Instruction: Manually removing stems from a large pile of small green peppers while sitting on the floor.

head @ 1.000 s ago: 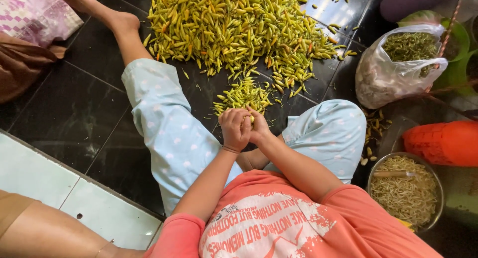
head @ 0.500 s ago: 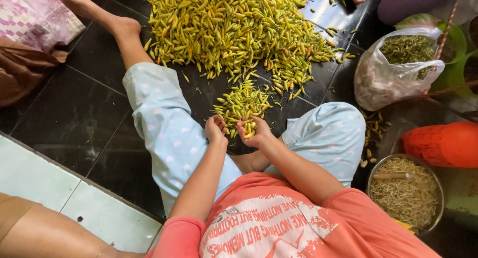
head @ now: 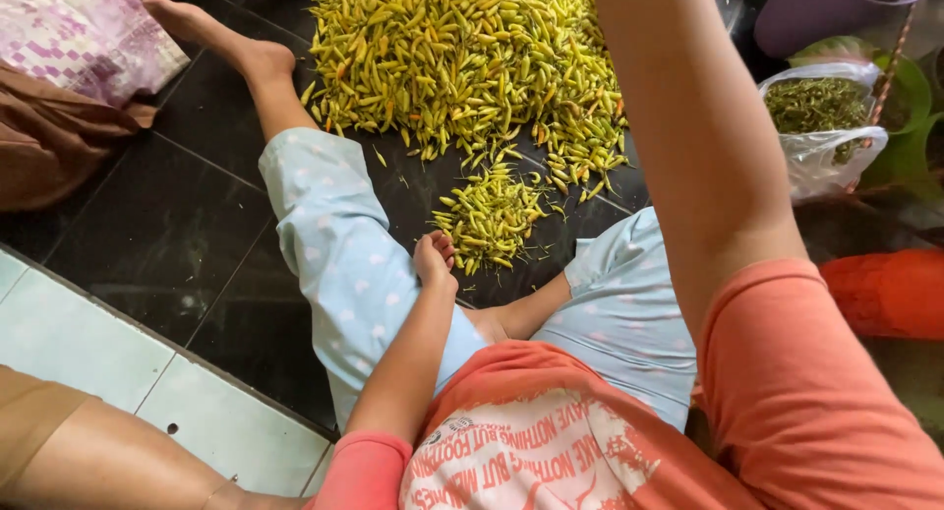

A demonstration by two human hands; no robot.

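I sit on a dark tiled floor [head: 147, 244] with my legs apart, in light blue dotted trousers. A big heap of yellow-green chili peppers [head: 462, 58] lies ahead, with a smaller pile of chilies [head: 492, 210] between my legs. My left hand [head: 433, 257] rests against my left thigh beside the small pile, its fingers curled with nothing visible in them. My right arm [head: 688, 126] is raised across the view and leaves the top edge, so its hand is hidden.
A clear plastic bag of green stems [head: 821, 117] sits at the right beside a purple bucket [head: 836, 8] and an orange mesh thing [head: 885, 294]. Patterned cloth [head: 79, 38] lies top left. Another person's limb [head: 98, 461] rests on the pale tile ledge [head: 98, 362].
My hands were together over the small pile; they have parted. The right arm has swung up and forward out of the view, while the left hand has stayed low by my thigh.
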